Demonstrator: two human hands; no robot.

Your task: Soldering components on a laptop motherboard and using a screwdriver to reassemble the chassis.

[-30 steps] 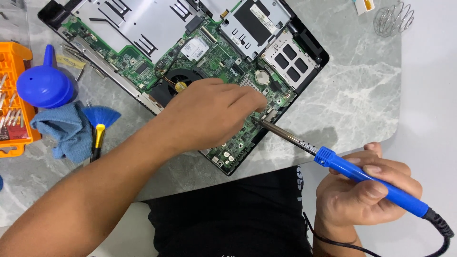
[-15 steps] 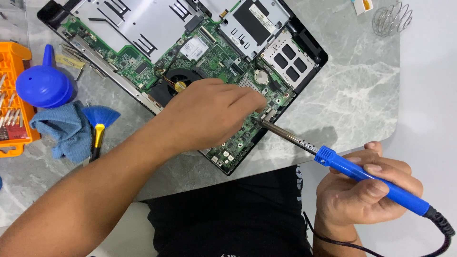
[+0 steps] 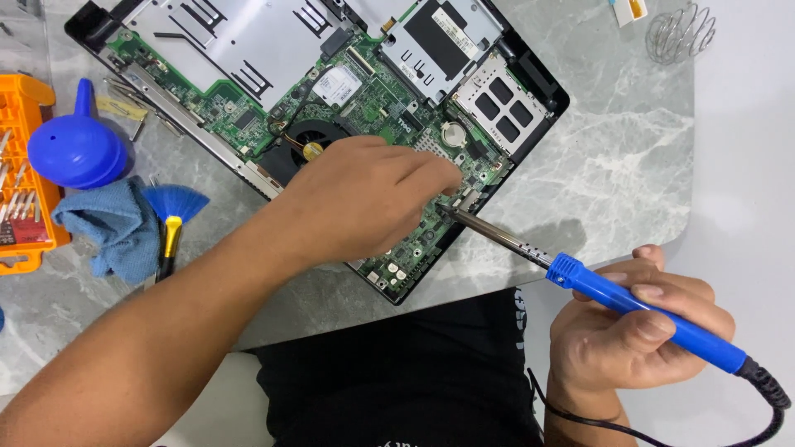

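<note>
An opened laptop base with its green circuit board [image 3: 397,108] and a round black fan [image 3: 310,141] lies on the marble table. My left hand [image 3: 364,199] rests on the board near its right edge, fingers pinched together; whatever they pinch is hidden. My right hand [image 3: 633,331] grips a soldering iron [image 3: 646,310] with a blue handle. Its metal tip reaches the board just below my left fingertips.
At the left are an orange tool tray [image 3: 21,174], a blue air-blower bulb [image 3: 74,149], a blue cloth [image 3: 116,228] and a small brush with blue bristles [image 3: 171,215]. A wire coil stand [image 3: 679,33] sits at the far right corner. The iron's black cord [image 3: 770,397] trails off right.
</note>
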